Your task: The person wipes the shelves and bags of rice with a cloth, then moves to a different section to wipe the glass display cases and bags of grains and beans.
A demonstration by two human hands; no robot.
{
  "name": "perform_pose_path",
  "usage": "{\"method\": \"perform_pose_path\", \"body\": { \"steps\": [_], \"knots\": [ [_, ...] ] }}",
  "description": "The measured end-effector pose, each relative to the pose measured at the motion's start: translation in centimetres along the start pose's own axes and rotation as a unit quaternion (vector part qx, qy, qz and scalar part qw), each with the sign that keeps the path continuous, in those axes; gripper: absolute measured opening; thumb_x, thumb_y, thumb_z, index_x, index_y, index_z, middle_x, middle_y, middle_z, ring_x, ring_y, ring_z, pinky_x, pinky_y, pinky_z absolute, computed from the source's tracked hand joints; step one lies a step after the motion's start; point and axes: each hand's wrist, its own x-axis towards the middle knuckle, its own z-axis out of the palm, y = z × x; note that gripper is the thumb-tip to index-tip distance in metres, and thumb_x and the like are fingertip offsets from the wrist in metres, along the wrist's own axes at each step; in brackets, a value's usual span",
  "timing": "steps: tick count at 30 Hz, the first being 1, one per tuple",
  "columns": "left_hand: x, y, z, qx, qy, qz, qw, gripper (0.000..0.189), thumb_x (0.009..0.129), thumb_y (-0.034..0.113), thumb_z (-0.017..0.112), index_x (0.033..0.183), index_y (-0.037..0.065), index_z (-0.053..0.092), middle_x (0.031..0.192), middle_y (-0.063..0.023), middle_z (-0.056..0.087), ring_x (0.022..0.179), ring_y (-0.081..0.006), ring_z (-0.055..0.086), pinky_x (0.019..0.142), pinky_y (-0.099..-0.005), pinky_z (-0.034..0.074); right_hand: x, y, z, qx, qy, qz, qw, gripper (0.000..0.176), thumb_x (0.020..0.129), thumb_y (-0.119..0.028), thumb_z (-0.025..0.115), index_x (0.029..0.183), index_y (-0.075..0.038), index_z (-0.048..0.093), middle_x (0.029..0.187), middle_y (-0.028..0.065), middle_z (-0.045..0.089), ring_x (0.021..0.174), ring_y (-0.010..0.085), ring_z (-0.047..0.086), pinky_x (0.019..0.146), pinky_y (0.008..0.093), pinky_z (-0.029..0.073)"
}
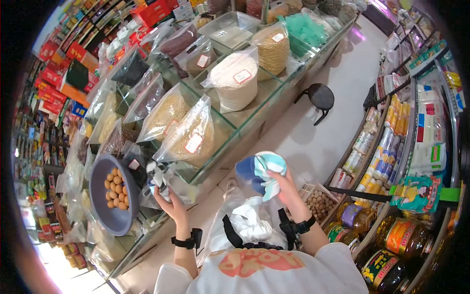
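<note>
My right hand is closed around a folded blue, teal and white cloth, held over the floor in front of my body. On the left, my left hand is raised at the counter's edge. Its fingers are at a crumpled black, white and grey bundle; whether they grip it is hard to tell. Left of that hand stands a grey-purple basin with several brown eggs. A clear bag of yellowish grains stands just beyond the bundle.
A glass-divided counter holds several bags of grains, one a white-filled bag. A black stool stands on the aisle floor. To the right are shelves with rolled packages, oil bottles and a box of round brown items.
</note>
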Motion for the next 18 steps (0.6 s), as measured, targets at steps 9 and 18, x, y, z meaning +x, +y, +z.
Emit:
{"method": "perform_pose_path", "body": {
  "steps": [9, 18],
  "knots": [
    [5.5, 3.0, 5.6, -0.036, 0.069, -0.009, 0.997, 0.041, 0.095, 0.015, 0.049, 0.129, -0.003, 0.037, 0.126, -0.0157, 0.045, 0.114, -0.023, 0.044, 0.099, -0.0347, 0.033, 4.9, 3.0, 18.2, -0.535, -0.333, -0.534, 0.563, 0.04, 0.075, -0.001, 0.056, 0.114, -0.002, 0.057, 0.137, 0.0157, 0.041, 0.122, 0.0339, 0.044, 0.097, 0.0404, 0.042],
    [9.3, 1.5, 5.0, -0.1, 0.067, -0.107, 0.987, 0.042, 0.096, 0.018, 0.049, 0.13, -0.003, 0.036, 0.129, -0.0148, 0.042, 0.117, -0.0218, 0.04, 0.101, -0.0336, 0.028, 17.2, -0.1, 12.1, -0.626, -0.048, -0.494, 0.602, 0.039, 0.07, 0.003, 0.052, 0.107, -0.004, 0.063, 0.12, 0.0141, 0.056, 0.104, 0.0311, 0.056, 0.09, 0.0395, 0.046]
  ]
}}
